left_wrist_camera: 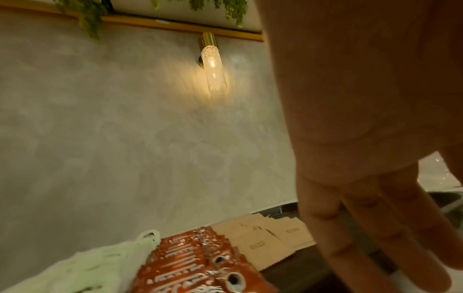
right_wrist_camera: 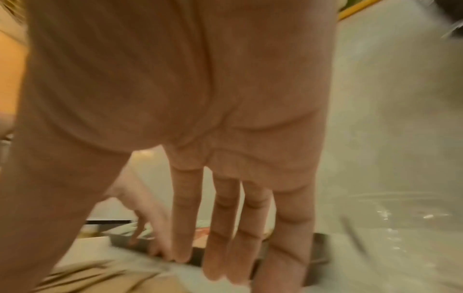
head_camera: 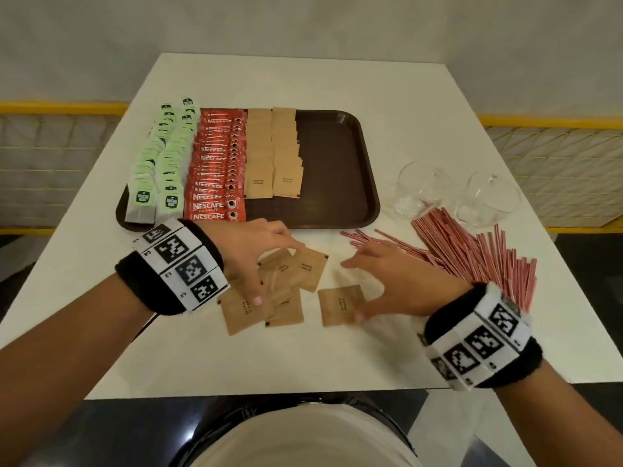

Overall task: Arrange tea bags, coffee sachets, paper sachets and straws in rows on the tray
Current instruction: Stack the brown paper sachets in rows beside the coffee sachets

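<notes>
Your biggest risk is dragging the loose paper sachets (head_camera: pixel 279 291) into a worse scatter: they lie overlapped and skewed on the worktop (head_camera: pixel 236 358) under and between your hands, thin and flat, so a sliding fingertip will likely push one under its neighbour rather than lift it, or you may lift two stuck together and spoil the row. The straws (head_camera: pixel 478 254) lie in a loose heap just beyond and outside your right hand (head_camera: pixel 387 274); a careless sweep of that wrist could roll them toward the worktop's edge or into the two glass bowls (head_camera: pixel 455 193) beyond them. Reaching forward to the tray (head_camera: pixel 337 170), you could also nudge the coffee sachets (head_camera: pixel 215 170) or the tea bags (head_camera: pixel 158 163), which sit in overlapped rows just ahead of your left hand (head_camera: pixel 256 254), with two rows of sachets already laid to their right. As for the grip: your left hand is spread, fingers fairly straight, tips resting on the pile of sachets and gripping none that I can see. Your right hand is likewise apart and flat, fingers extended low over the worktop, its thumb side touching or just beside a single sachet (head_camera: pixel 338 305); the blur prevents telling which.
</notes>
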Tool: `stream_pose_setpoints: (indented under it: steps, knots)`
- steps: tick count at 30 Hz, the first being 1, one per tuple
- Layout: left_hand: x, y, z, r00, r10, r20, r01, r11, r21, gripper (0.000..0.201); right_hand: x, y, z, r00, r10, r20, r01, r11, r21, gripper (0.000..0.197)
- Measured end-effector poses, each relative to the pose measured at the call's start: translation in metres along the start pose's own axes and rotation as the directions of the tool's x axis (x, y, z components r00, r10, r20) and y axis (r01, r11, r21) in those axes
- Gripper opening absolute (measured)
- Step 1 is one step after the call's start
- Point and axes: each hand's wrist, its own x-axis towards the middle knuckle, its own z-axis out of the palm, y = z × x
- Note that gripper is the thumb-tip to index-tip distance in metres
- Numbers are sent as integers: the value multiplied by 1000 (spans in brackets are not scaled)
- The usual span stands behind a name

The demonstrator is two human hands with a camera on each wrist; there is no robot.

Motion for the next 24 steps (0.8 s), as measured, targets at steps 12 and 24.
stream_pose_setpoints:
  steps: [12, 24]
  knots:
    - [-7, -19, 36, 995, -50, -90, 45, 998, -52, 114, 34, -39, 16, 990, 112, 89, -114, 993, 10, 86]
    - [-1, -8, 43, 971, -105, -213, 89, 992, -85, 95, 69, -60, 7, 973, 229, 41, -229, 973, 1, 72]
